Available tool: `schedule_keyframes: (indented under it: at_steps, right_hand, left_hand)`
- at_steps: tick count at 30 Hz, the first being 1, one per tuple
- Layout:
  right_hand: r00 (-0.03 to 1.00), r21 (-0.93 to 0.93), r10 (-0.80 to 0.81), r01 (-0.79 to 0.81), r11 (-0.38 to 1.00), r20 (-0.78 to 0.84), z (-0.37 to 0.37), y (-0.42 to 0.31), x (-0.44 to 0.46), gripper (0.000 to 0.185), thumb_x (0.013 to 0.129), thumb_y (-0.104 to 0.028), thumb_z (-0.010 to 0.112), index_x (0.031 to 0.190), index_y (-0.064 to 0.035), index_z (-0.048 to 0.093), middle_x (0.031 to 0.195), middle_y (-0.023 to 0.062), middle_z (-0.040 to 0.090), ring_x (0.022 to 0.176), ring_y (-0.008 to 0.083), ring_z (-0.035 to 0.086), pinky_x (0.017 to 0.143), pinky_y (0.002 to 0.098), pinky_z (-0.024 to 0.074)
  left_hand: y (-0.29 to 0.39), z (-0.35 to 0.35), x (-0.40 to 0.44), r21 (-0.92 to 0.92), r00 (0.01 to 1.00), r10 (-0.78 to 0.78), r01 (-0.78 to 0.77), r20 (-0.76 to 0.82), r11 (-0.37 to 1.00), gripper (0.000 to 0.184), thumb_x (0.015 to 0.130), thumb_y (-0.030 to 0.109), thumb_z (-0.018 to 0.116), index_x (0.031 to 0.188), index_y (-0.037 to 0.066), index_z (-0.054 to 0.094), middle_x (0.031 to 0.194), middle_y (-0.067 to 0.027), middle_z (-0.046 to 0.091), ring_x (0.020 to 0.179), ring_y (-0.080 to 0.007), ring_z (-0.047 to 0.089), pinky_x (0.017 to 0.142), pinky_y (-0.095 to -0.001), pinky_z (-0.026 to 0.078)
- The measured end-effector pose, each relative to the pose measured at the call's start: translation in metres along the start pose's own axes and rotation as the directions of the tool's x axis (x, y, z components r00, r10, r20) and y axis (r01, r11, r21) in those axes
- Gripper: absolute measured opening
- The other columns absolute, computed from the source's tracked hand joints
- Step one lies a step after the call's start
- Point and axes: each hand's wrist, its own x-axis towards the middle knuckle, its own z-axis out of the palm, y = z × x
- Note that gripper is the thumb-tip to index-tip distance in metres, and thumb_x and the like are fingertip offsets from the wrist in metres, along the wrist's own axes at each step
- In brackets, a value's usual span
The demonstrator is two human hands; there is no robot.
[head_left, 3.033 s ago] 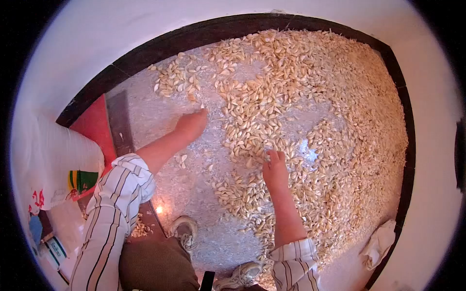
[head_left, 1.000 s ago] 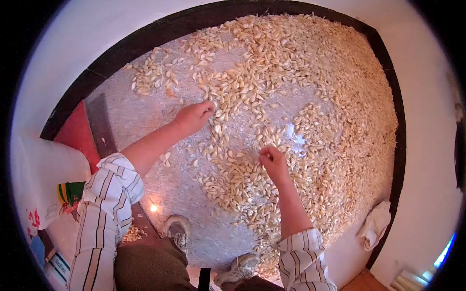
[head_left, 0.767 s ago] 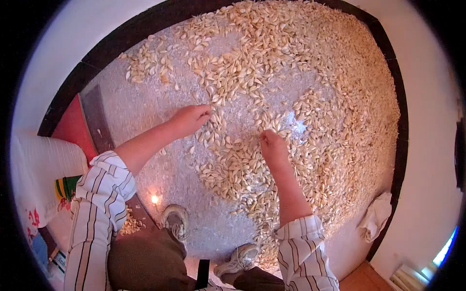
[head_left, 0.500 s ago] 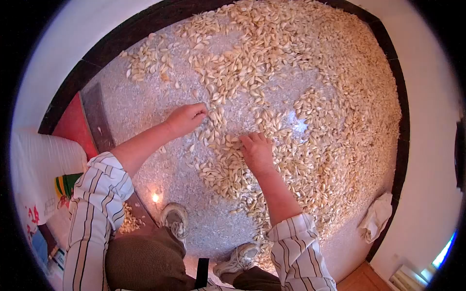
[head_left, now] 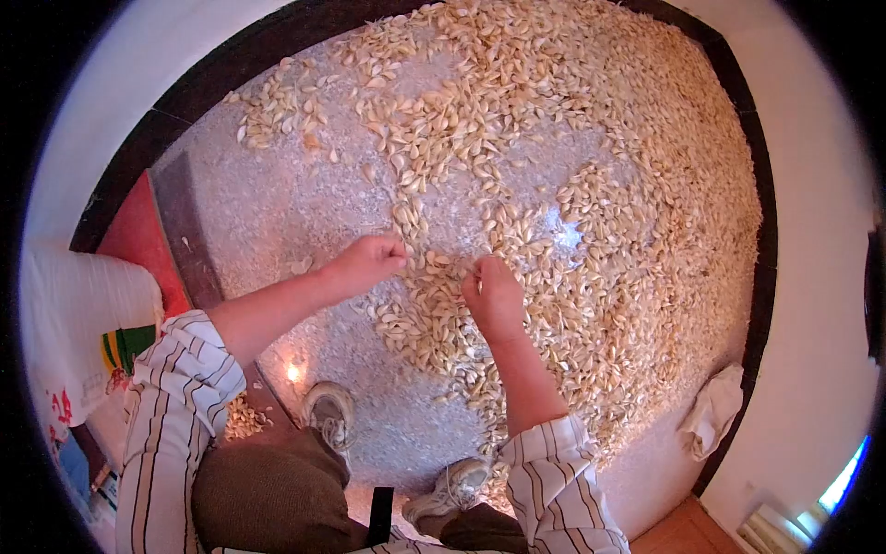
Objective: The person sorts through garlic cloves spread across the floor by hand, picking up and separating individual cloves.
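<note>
Lying loose over a grey, speckled floor [head_left: 305, 212]: pale cream, crescent-shaped cloves, garlic-like [head_left: 664, 231].

Cloves plump-bellied, tapered to points, some tinged tan; sparse clusters toward the left, dense mass at right running up to the dark brown skirting along the white wall [head_left: 212, 85]. Bare left hand [head_left: 369, 262] at edge of a thin patch, fingers curled together; bare right hand [head_left: 496, 297] over thicker spread, fingers likewise drawn in. Cannot tell whether either pinches a clove.

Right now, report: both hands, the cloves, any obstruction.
Left hand and right hand: fingers curled, grip contents unclear. Garlic cloves: scattered across the floor, densest toward the right wall. Nothing seen blocking either hand.
</note>
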Motion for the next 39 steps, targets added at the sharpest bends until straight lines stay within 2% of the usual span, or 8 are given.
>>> schedule_keyframes:
  at_steps: [4,6,11,17,24,29,33,39]
  right_hand:
    - [0.938,0.262,0.314,-0.343,0.902,0.144,-0.017,-0.023,-0.013,0.011,0.074,-0.004,0.057,0.08,-0.0006,0.048,0.069,0.0127,0.055,0.063,0.0238,0.057,0.053,0.0318,0.0448]
    - [0.917,0.297,0.333,-0.389,0.872,0.221,-0.01,-0.034,-0.024,0.01,0.078,-0.004,0.055,0.085,-0.0003,0.048,0.071,0.0092,0.056,0.065,0.0157,0.057,0.054,0.0266,0.0449]
    - [0.822,0.759,0.397,-0.548,0.351,0.409,-0.001,-0.065,-0.029,0.012,0.081,-0.003,0.05,0.092,-0.0016,0.047,0.064,0.0051,0.054,0.061,0.0106,0.054,0.053,0.0248,0.0439]
    - [0.718,0.688,0.463,-0.673,0.272,0.519,-0.005,-0.061,-0.024,0.012,0.081,-0.001,0.051,0.092,-0.0015,0.047,0.066,0.0055,0.056,0.062,0.0107,0.056,0.055,0.0217,0.044]
    - [0.866,0.702,0.27,-0.499,0.508,0.421,-0.008,-0.076,-0.014,0.015,0.08,-0.012,0.058,0.088,-0.0011,0.052,0.069,0.0085,0.058,0.061,0.0125,0.057,0.057,0.0258,0.0452]
    - [0.96,0.266,0.278,-0.274,0.924,0.023,-0.003,-0.011,0.015,0.012,0.077,-0.007,0.053,0.087,-0.0021,0.052,0.08,0.0173,0.055,0.07,0.0345,0.056,0.059,0.0391,0.0449]
    - [0.976,-0.129,0.185,-0.169,0.977,0.119,0.006,0.019,0.024,0.022,0.071,0.0,0.049,0.093,-0.0017,0.048,0.089,0.0188,0.051,0.071,0.0367,0.056,0.061,0.0411,0.0475]
    - [0.922,-0.264,0.317,-0.257,0.93,0.22,0.012,0.019,0.027,0.023,0.069,0.002,0.05,0.092,0.0006,0.046,0.089,0.0205,0.051,0.073,0.0351,0.057,0.06,0.0418,0.0479]
  left_hand:
    - [0.023,0.012,-0.021,-0.195,0.914,-0.329,0.377,0.238,0.906,0.012,0.086,0.017,0.048,0.088,0.006,0.053,0.059,0.0028,0.042,0.048,-0.005,0.036,0.042,-0.022,0.03]
    - [0.01,0.019,-0.022,-0.298,0.897,-0.303,0.399,0.32,0.867,0.013,0.087,0.019,0.047,0.087,0.007,0.052,0.057,0.0032,0.038,0.045,-0.0055,0.032,0.039,-0.0221,0.025]
    - [0.005,0.026,-0.026,-0.449,0.859,-0.302,0.482,0.414,0.753,0.018,0.089,0.022,0.042,0.084,0.007,0.05,0.054,0.0027,0.034,0.043,-0.0067,0.028,0.038,-0.0223,0.022]
    - [0.002,0.027,-0.029,-0.564,0.865,-0.297,0.492,0.405,0.663,0.02,0.088,0.022,0.042,0.085,0.005,0.051,0.061,-0.0002,0.042,0.048,-0.0076,0.037,0.039,-0.0216,0.027]
    - [-0.001,0.029,-0.023,-0.641,0.883,-0.28,0.467,0.378,0.609,0.026,0.089,0.027,0.041,0.083,0.004,0.051,0.067,-0.003,0.049,0.054,-0.0106,0.044,0.045,-0.0235,0.034]
    - [-0.001,0.017,-0.024,-0.596,0.883,-0.26,0.458,0.391,0.659,0.018,0.088,0.019,0.043,0.085,0.003,0.051,0.065,-0.0014,0.048,0.053,-0.0092,0.042,0.042,-0.0212,0.031]
    - [0.001,0.016,-0.026,-0.522,0.874,-0.29,0.469,0.389,0.712,0.016,0.088,0.015,0.043,0.087,0.001,0.05,0.063,-0.001,0.046,0.05,-0.0083,0.038,0.04,-0.0196,0.028]
    - [-0.004,0.013,-0.026,-0.52,0.865,-0.256,0.471,0.432,0.713,0.019,0.089,0.019,0.042,0.088,0.003,0.051,0.064,0.0001,0.045,0.05,-0.008,0.038,0.041,-0.0203,0.027]
